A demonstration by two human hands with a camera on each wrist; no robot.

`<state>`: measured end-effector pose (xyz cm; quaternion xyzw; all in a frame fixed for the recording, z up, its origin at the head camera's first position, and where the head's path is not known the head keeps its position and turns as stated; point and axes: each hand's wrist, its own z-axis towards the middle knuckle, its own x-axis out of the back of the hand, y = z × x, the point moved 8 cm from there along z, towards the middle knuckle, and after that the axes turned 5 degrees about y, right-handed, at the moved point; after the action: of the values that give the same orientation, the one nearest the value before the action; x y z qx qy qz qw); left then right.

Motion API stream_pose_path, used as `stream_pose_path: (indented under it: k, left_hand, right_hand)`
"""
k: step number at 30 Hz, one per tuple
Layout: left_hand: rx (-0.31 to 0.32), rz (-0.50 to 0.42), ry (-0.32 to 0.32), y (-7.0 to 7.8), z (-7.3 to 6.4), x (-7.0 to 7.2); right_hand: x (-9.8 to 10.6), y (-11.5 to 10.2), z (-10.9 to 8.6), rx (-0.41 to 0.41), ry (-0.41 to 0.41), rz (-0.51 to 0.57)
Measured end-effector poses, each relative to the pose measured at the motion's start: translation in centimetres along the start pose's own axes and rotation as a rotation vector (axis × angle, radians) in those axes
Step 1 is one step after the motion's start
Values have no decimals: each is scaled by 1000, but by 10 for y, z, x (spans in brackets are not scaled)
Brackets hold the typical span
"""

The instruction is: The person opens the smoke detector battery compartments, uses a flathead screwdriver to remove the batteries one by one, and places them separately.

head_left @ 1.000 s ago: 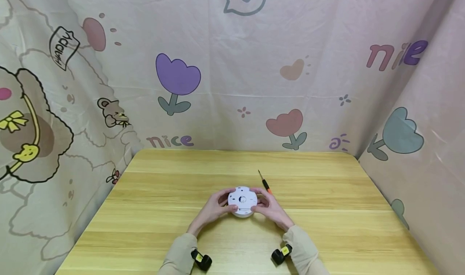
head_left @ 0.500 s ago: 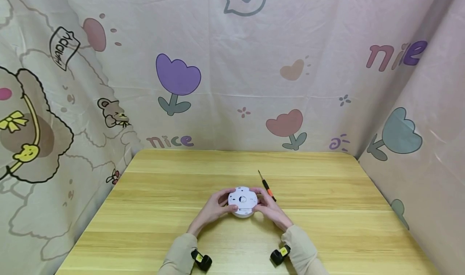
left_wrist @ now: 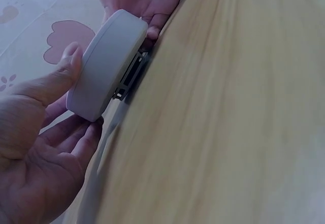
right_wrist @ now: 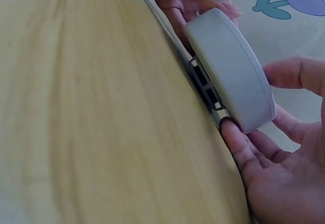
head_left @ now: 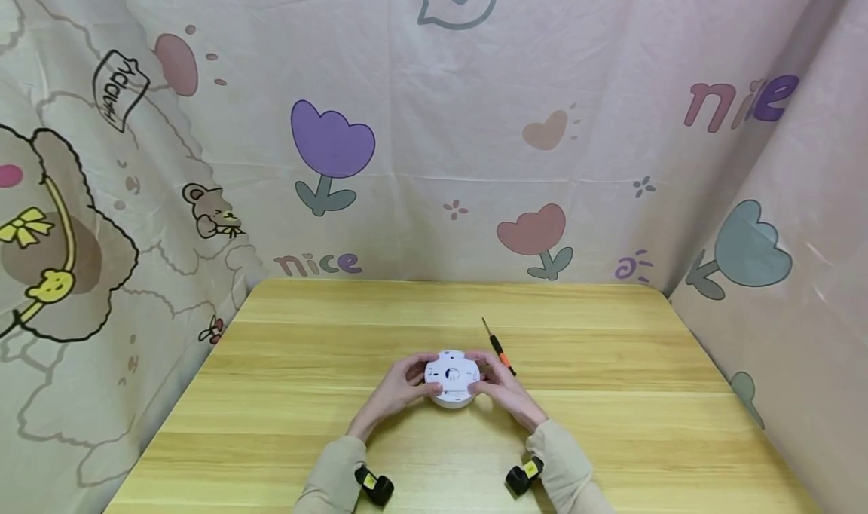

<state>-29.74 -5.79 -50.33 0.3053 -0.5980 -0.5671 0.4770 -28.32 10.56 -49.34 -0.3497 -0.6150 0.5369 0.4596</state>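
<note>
Both hands hold a round white smoke detector [head_left: 453, 377] between them, its slotted mounting plate facing up in the head view. My left hand [head_left: 400, 386] grips the left edge, thumb on top and fingers underneath. On the opposite edge, my right hand [head_left: 503, 388] grips it the same way. The wrist views show the smooth white side of the smoke detector [left_wrist: 107, 64], with a dark slotted grille [right_wrist: 205, 84] on its underside, close over the table. Just beyond the right hand lies a small screwdriver [head_left: 498, 346] with a black and orange handle.
The wood-grain table [head_left: 325, 333] spreads out around the hands. A printed curtain [head_left: 434, 122] hangs behind it and along both sides. A black wrist camera [head_left: 374, 486] sits at the left sleeve, and another camera [head_left: 524, 476] at the right.
My right hand has shifted slightly, so the end of the screwdriver handle now shows. The smoke detector has moved a touch toward the person, still held in both hands.
</note>
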Motion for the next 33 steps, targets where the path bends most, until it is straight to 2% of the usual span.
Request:
stream_pose_path:
  k: [6,13,16,21,28,33]
  left_hand:
    - [0,-27,-19,0,0,1]
    - [-10,-44,-42,23,-8,0]
    - [-9,-48,-44,26,-9,0]
    - [-4,-53,-30,24,-8,0]
    - [2,14,1,0,-1,1]
    - [18,12,-3,14,-5,0]
  right_hand:
    - [-1,-5,-1,45,-41,-34]
    - [-2,-6,-2,53,-56,-46]
    - [-3,-6,-2,61,-51,-58]
    - [-3,-7,-2,64,-26,-70]
    - [-4,-6,-3,36,-9,-63]
    - [-4,-7,-3,29,-7,-64]
